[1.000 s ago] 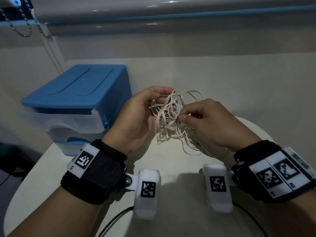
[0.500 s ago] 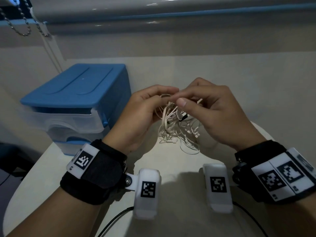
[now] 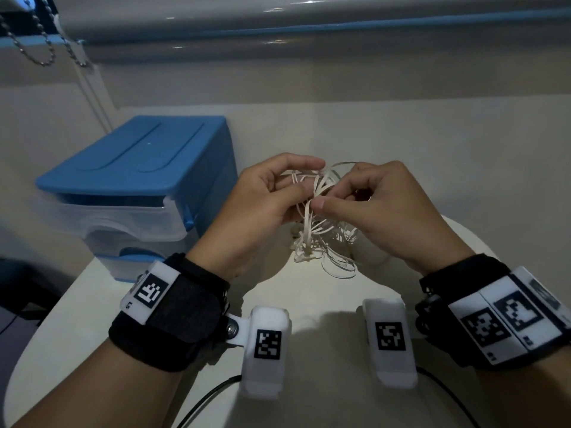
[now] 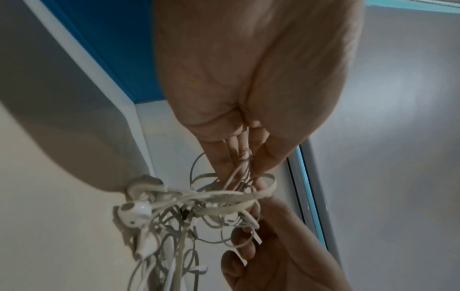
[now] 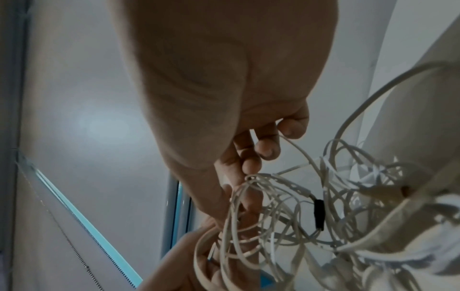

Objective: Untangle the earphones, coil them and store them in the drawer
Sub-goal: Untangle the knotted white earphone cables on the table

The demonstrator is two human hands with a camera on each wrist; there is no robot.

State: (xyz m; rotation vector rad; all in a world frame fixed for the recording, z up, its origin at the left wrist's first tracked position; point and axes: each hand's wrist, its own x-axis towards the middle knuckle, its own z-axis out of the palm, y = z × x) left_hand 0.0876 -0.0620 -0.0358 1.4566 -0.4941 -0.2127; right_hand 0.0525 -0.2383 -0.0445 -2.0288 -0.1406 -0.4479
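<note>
A tangled bunch of white earphones (image 3: 321,233) hangs in the air between both hands, above the white table (image 3: 92,304). My left hand (image 3: 268,196) pinches strands at the top of the tangle between thumb and fingers; the left wrist view shows the cord (image 4: 239,177) caught there and an earbud (image 4: 134,214) dangling below. My right hand (image 3: 355,196) pinches cords at the top too; its curled fingertips (image 5: 251,165) hold loops of the earphones (image 5: 286,206) in the right wrist view. The blue drawer unit (image 3: 136,168) stands to the left, its translucent top drawer (image 3: 123,217) slightly pulled out.
The wall runs close behind the table. A bead chain (image 3: 34,47) hangs at the top left. Black cables (image 3: 204,403) run from the wrist cameras along the near table edge. The table's rounded edge (image 3: 18,359) drops off at the left.
My right hand has dropped from above the tangle to pinch cords level with my left thumb. The bunch hangs a bit longer below. My left hand stays put.
</note>
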